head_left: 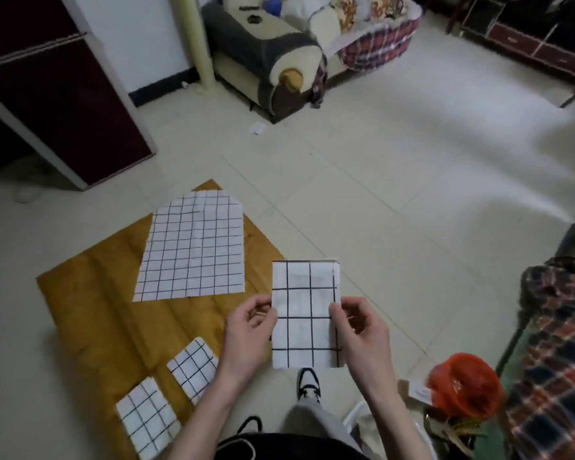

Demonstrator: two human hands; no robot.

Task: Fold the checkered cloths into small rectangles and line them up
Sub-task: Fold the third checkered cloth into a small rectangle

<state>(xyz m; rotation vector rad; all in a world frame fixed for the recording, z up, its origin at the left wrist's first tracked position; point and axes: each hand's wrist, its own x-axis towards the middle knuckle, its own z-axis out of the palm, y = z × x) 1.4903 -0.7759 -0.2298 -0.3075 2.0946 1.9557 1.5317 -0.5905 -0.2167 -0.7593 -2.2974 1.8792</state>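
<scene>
Covering tiled floor (379, 180), an ochre mat (90, 313); above it, both hands' fingers (337, 315) pinching a folded checkered cloth (304, 313).

You see white cloths (306, 313) with a black grid, a mustard-yellow mat (90, 310), a red bag (465, 386), a red-and-navy plaid blanket (558, 343) and pale cream floor tiles (395, 180).

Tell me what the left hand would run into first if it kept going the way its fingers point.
The left hand pinches the left edge of the folded checkered cloth, fingers pointing right. Going straight on, it would push into that cloth, then probably the right hand at the opposite edge; depth is hard to judge.
</scene>
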